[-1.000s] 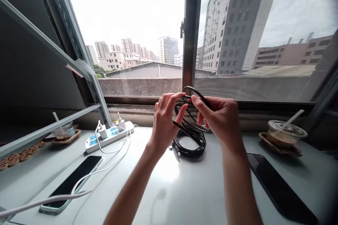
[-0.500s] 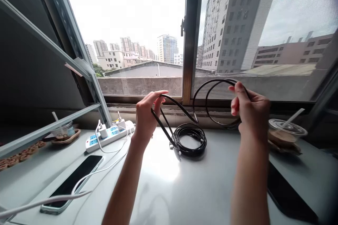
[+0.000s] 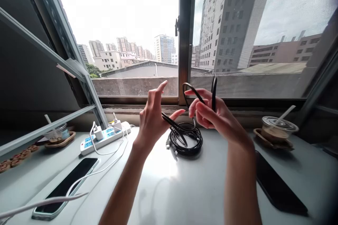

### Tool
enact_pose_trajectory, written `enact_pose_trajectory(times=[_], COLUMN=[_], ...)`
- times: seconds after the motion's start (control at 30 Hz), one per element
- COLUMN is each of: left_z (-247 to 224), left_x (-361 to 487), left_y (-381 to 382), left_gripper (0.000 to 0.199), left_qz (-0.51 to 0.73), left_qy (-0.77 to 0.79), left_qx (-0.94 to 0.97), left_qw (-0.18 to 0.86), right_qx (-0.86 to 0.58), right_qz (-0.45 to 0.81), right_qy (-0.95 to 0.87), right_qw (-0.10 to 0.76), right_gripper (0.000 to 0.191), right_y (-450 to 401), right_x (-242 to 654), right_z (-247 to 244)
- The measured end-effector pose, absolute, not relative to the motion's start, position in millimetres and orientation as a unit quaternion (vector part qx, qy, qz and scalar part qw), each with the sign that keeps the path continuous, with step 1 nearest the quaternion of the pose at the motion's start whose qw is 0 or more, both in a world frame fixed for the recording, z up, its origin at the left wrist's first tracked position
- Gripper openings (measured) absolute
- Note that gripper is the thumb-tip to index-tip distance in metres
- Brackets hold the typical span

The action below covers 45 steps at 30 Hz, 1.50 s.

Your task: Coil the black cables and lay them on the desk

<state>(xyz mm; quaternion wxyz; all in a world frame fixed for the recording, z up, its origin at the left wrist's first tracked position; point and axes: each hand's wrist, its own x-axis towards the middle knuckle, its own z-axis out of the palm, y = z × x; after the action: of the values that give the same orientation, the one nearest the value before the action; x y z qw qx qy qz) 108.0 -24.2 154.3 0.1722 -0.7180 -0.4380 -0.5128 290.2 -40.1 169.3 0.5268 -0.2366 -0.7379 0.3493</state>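
A pale table [image 3: 185, 190] runs under a wide window [image 3: 186, 42]. A dark phone [image 3: 280, 186] lies near right, a second phone [image 3: 66, 186] near left, a white power strip [image 3: 104, 137] far left, and a lidded cup [image 3: 278, 130] far right. At the middle, a coiled black cable [image 3: 186, 140] rests on the table. The left hand [image 3: 153, 121] grips one strand, its index finger raised. The right hand [image 3: 213, 116] has loops of that cable hooked over its half-curled fingers.

High-rise office desk [image 3: 169, 197] by city-view window [image 3: 185, 42]
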Motion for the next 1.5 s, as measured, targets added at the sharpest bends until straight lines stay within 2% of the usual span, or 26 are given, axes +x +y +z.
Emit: enact_pose_trajectory(times=[0.1,0.2,0.37,0.5,0.6,0.7,0.83,0.97,1.1,1.23,1.3,1.43,1.5], left_z=[149.4,146.0,143.4,144.6,147.8,151.9,156.8,160.8,160.5,155.2,151.9,146.3,144.7], left_x=[112.6,115.5,116.7,115.7,113.7,111.4,109.1,109.8,115.5,125.8,131.5,141.8,145.7], left_y=[-19.7,-15.5,-12.4,-13.6,-16.6,-20.7,-25.9,-31.3,-33.8,-31.2,-30.1,-30.1,-29.9], left_gripper=[0.076,0.067,0.045,0.014,0.037,0.047,0.05,0.047,0.048,0.045,0.049,0.058,0.059], left_qz=[-0.532,-0.547,-0.531,-0.55,-0.572,-0.595,-0.65,-0.704,-0.723,-0.727,-0.705,-0.528,-0.522], left_qy=[-0.412,-0.409,-0.419,-0.416,-0.424,-0.438,-0.407,-0.345,-0.288,-0.24,-0.24,-0.258,-0.261], left_qx=[-0.709,-0.697,-0.704,-0.688,-0.68,-0.67,-0.638,-0.572,-0.541,-0.528,-0.539,-0.646,-0.643], left_qw=[0.212,0.216,0.217,0.227,0.175,0.077,-0.075,-0.241,-0.32,-0.367,-0.394,-0.487,-0.496], right_qx=[-0.262,-0.256,-0.265,-0.268,-0.277,-0.285,-0.288,-0.29,-0.268,-0.294,-0.316,-0.36,-0.362], right_qz=[0.287,0.217,0.162,0.144,0.127,0.087,0.066,0.143,0.218,0.222,0.205,0.168,0.159], right_qy=[-0.808,-0.853,-0.866,-0.861,-0.844,-0.814,-0.77,-0.714,-0.676,-0.65,-0.625,-0.586,-0.589], right_qw=[0.443,0.4,0.392,0.408,0.442,0.498,0.565,0.621,0.651,0.665,0.683,0.706,0.705], right_gripper=[0.054,0.042,0.022,0.029,0.027,0.018,0.015,0.019,0.014,0.019,0.019,0.019,0.019], right_y=[-49.7,-52.5,-45.5,-38.0,-33.3,-27.6,-17.2,-11.7,-21.7,-30.9,-28.9,-17.2,-11.6], right_x=[278.4,271.2,271.2,272.7,269.5,263.2,256.1,255.4,255.9,258.9,264.3,281.3,288.7], right_z=[170.3,170.5,168.1,165.8,165.6,165.3,162.7,161.0,164.9,170.1,170.8,168.6,166.8])
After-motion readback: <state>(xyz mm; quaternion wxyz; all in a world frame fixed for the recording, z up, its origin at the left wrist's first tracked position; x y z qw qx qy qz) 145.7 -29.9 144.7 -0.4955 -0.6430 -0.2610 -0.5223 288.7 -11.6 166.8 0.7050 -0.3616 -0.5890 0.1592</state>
